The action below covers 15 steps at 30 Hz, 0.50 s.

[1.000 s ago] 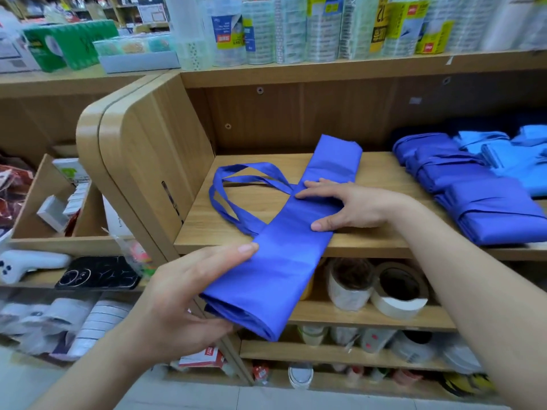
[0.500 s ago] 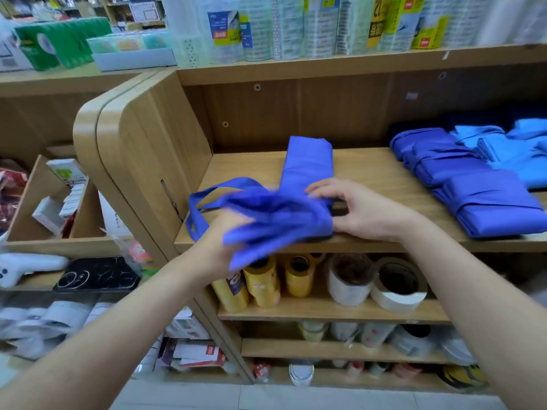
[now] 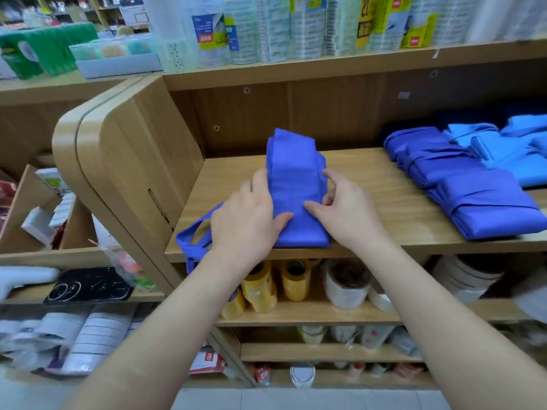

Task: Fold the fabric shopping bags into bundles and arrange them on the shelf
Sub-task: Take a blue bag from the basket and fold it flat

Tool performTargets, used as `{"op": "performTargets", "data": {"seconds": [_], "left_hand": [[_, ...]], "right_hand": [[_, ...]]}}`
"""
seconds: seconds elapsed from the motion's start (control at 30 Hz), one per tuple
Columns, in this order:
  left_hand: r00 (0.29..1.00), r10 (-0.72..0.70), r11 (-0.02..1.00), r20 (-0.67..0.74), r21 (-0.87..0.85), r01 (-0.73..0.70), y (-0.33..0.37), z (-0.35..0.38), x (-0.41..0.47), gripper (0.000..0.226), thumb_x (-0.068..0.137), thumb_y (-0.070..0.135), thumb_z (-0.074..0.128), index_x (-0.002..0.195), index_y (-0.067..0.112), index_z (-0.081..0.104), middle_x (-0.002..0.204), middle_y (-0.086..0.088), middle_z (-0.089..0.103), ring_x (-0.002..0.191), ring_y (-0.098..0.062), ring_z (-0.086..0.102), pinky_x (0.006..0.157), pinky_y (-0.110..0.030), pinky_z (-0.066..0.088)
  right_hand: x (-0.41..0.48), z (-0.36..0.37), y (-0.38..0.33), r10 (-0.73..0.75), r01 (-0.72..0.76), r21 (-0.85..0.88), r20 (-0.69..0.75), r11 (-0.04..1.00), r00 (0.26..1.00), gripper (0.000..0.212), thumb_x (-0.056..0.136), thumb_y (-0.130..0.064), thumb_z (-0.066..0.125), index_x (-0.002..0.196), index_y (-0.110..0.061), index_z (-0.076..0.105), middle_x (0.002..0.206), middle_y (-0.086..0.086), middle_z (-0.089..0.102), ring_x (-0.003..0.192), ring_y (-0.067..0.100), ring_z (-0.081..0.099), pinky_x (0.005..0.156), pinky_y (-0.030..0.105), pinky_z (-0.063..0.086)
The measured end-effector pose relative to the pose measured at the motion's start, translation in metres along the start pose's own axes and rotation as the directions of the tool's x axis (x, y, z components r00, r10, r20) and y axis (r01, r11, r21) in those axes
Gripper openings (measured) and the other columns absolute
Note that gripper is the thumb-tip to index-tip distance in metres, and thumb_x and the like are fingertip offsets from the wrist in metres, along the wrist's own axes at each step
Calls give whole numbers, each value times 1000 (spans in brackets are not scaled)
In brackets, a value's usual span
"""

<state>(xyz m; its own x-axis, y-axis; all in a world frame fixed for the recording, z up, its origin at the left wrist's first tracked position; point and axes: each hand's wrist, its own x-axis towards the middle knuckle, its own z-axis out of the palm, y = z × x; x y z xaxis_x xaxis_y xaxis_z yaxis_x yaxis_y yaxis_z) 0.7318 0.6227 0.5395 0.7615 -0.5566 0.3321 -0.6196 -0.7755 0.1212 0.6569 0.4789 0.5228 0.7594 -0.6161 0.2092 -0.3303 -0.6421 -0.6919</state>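
Observation:
A royal-blue fabric bag (image 3: 296, 173) lies folded over into a narrow thick strip on the wooden shelf (image 3: 384, 184), its near end at the front edge. Its handles (image 3: 192, 241) stick out to the left and hang over the shelf edge. My left hand (image 3: 245, 214) rests against the strip's left side, fingers fairly straight, thumb pressing on top. My right hand (image 3: 346, 208) is at the strip's right edge, thumb on top and fingers curled round the edge.
Several folded royal-blue bundles (image 3: 473, 196) and light-blue ones (image 3: 518, 149) lie at the shelf's right. A curved wooden side panel (image 3: 127, 161) bounds the shelf on the left. Tape rolls (image 3: 293, 279) fill the shelf below; packaged goods (image 3: 266, 28) stand above.
My left hand has brought the hanging end of the bag up and over onto the shelf, doubling the strip. Both hands are now on the folded strip, one at each side.

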Motion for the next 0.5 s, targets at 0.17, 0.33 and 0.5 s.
{"op": "performTargets", "data": {"seconds": [0.17,0.33,0.5], "left_hand": [[864,502,865,-36,-9,-502,-12,14,1,36,95,30,60,130,21,60,142,-11,51,135,-31,44,103,-45,44],[825,469,881,313,-224,-416,-22,14,0,48,105,40,27,152,33,29,163,4,16,151,-12,6,121,-29,11],[781,562,819,272,-319,-477,-21,16,-11,64,93,59,17,150,34,33,161,4,22,150,-12,12,122,-32,17]], "right_hand": [[5,4,-2,-3,12,-158,56,987,998,64,85,-41,67,142,-23,45,113,4,66,110,28,59,91,38,49],[25,-5,0,90,-76,-84,178,994,980,81,80,-37,68,149,-19,29,137,10,50,127,31,46,105,41,39],[47,2,-8,104,-152,333,158,931,982,84,85,-37,72,153,-22,24,146,3,46,130,21,47,110,37,38]]}}
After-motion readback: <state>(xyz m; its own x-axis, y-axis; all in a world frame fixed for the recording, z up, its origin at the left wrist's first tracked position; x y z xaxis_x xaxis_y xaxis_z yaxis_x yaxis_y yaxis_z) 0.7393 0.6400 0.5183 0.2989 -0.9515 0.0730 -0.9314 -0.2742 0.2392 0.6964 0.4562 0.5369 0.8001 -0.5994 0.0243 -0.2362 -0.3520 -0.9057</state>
